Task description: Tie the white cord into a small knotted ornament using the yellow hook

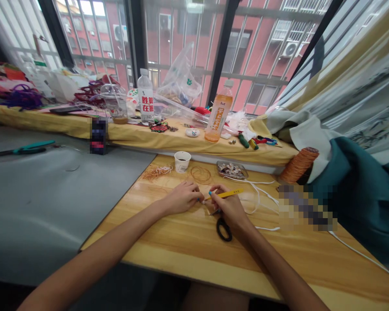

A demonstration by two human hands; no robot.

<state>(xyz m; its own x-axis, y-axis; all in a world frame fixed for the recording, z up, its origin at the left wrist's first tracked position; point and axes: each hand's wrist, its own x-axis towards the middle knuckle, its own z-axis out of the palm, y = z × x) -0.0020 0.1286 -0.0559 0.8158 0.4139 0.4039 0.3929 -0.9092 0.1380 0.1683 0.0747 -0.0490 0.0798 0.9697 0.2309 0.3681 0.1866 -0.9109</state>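
Both forearms reach over the wooden table (194, 255), where the left hand (181, 198) pinches something too small to tell and the right hand (228, 206) pinches a yellow tool (225, 194), whose tip could slip off it and jab the left fingers.

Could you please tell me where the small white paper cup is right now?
The white paper cup stands on the wooden table, beyond the left hand, between loose orange thread and coiled thread.

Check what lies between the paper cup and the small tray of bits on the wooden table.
In the head view, a coil of thin orange cord lies on the wood between the paper cup and the tray, touching neither.
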